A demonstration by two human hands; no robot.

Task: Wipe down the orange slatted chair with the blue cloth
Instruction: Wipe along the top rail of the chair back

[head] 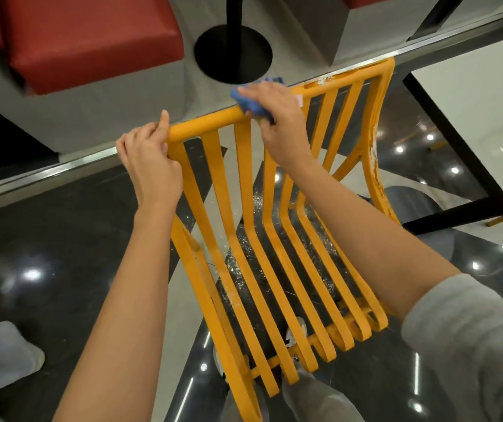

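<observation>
the chair fills the middle of the view, its top rail toward 12 o'clock. the left hand grips the rail's end at 10 o'clock. the right hand presses the cloth on the rail at 12 o'clock, fingers curled around it. white marks at 1 o'clock remain, so i judge most of the wiping is left.

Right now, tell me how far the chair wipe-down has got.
Early on. Nothing looks clearly finished. In hand: the right hand presses the blue cloth on the top rail of the orange slatted chair, while the left hand grips the rail's left end. Left to do: white residue on the rail's right part and down the right side post, plus the slats.
</observation>
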